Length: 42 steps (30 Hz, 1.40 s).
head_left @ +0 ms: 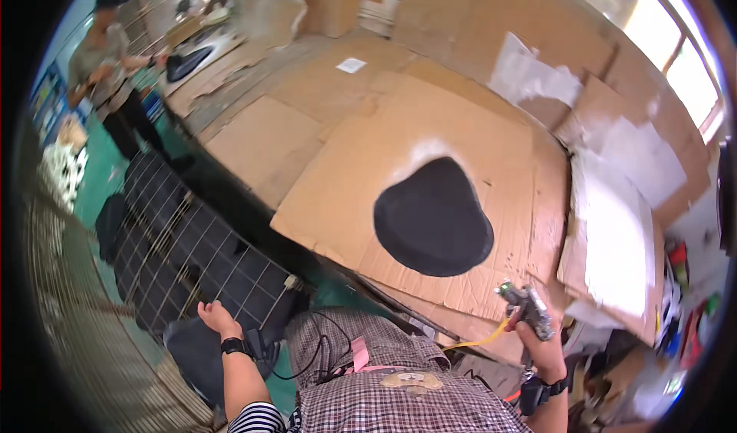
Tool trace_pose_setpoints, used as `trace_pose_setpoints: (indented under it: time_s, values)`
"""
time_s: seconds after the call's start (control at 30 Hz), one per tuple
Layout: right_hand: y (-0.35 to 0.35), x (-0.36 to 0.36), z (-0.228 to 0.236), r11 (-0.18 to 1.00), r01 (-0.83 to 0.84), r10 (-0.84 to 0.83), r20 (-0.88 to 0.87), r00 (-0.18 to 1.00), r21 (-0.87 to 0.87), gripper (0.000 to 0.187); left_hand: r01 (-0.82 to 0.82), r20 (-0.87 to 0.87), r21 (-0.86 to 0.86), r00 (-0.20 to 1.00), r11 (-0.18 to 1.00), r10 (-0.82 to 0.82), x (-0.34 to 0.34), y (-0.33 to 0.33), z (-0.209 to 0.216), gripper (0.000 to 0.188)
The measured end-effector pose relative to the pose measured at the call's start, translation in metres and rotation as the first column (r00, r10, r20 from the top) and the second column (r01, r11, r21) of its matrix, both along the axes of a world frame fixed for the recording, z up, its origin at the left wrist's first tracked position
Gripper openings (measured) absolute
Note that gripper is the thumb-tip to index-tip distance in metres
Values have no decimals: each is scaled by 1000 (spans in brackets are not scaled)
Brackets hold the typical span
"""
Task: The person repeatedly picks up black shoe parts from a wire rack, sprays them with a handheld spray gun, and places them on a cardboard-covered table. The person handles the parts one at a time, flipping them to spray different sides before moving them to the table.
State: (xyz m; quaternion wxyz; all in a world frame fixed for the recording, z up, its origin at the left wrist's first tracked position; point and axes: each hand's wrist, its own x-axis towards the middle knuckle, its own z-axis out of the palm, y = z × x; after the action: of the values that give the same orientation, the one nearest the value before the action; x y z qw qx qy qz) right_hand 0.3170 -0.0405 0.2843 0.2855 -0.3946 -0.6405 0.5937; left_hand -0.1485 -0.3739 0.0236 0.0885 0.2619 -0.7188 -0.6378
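Note:
My right hand [537,345] is closed round a metal spray gun [530,310], with a yellow hose [482,341] trailing from it. The gun is over the near right edge of the cardboard-covered table. On the cardboard [345,187] lies a flat black rounded, roughly triangular pad [434,218], apart from the gun. A whitish patch marks the cardboard at its far edge. Low on the left, my left hand [220,319] is beside a wire rack [207,256], fingers loosely apart and nothing seen in them. Dark pads [146,279] lie under the rack's wires; another dark piece [192,356] is below my left hand.
At the far left a person [107,68] stands by the table, one hand near another dark pad [188,63]. Upright cardboard sheets [476,18] line the back. A white-covered board [614,233] stands at the right, with clutter beyond it. A black cable [326,341] hangs across my checked apron.

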Motion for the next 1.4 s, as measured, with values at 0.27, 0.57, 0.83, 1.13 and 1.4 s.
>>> trace_pose_setpoints:
  time_s: [0.27, 0.57, 0.83, 1.13, 1.4]
  values:
    - [-57, 59, 7, 967, 193, -180, 89, 980, -167, 44, 484, -94, -106, 865, 868, -494, -15, 171, 11, 54]
    - [-95, 67, 23, 918, 391, -376, 163, 912, -72, 52, 754, -11, -214, 634, 622, -773, 19, 245, 4, 50]
    - [-96, 7, 12, 943, 274, -285, -35, 958, -192, 57, 790, 20, -216, 591, 574, -806, 15, 252, -7, 52]
    - [-110, 34, 23, 851, 524, -522, 138, 842, 26, 57, 833, 41, -230, 525, 503, -850, 2, 254, -11, 44]
    - [-113, 14, 15, 927, 329, -321, 73, 944, -182, 45, 880, -11, -253, 413, 402, -910, -14, 279, -54, 25]
